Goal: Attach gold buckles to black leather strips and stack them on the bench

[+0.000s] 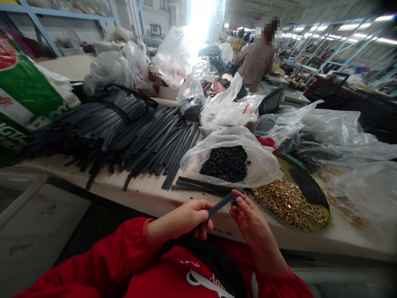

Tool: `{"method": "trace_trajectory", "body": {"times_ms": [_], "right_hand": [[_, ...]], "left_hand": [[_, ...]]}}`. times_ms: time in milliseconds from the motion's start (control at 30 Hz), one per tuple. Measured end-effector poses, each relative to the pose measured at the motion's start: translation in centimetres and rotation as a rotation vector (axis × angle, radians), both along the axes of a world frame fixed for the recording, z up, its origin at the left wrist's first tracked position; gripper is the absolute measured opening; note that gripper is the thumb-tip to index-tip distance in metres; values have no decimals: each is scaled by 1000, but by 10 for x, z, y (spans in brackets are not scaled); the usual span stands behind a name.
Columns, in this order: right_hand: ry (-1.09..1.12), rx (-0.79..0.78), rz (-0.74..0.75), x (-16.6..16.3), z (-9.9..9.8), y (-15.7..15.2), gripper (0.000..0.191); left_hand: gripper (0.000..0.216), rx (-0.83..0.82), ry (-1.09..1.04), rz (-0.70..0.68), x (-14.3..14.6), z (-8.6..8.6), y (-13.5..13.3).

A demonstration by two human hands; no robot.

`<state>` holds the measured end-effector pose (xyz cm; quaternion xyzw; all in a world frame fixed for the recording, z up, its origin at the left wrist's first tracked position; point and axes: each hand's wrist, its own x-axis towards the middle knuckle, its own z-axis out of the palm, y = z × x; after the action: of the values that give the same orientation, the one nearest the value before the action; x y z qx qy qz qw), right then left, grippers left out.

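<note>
Head view: near the bag (263, 165), left grip (186, 217) holds a black strip (221, 204), right grip (251, 219) pinches a small black piece (235, 201) at its tip. Keeping that tip steady should help.

Harsh white glare blows out the top centre, edges bend and blur, nearer areas evenly lit.

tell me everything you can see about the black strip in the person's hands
The black strip is narrow, flat, straight and matte, perhaps plastic or leather-like. It slants up to the right before the table edge. The left hand pinches its lower end, hiding that part; the right hand pinches a small dark piece at its upper end.
</note>
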<state>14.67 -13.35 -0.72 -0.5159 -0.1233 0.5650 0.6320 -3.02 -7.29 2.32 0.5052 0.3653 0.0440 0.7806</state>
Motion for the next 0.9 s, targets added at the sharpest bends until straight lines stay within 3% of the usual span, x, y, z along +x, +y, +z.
{"method": "trace_trajectory", "body": {"times_ms": [100,367,567,733,900], "right_hand": [[-4,-2,-22,-4,-3,-6,28],[25,-3,-62,-12,-4,-8,28],[21,-10,-73,-17,-6,-6,28],[-131,3,-66,-23,-7,-7,21],[-121,7,-72,-30,-3,-5,20]], "left_hand": [[37,35,1,-35,-3,-1,0],[31,402,109,-75,-14,-12,5],[27,496,137,-67,-12,-14,4],[26,532,136,-53,-11,-15,5],[20,526,82,85,-1,-18,8]]}}
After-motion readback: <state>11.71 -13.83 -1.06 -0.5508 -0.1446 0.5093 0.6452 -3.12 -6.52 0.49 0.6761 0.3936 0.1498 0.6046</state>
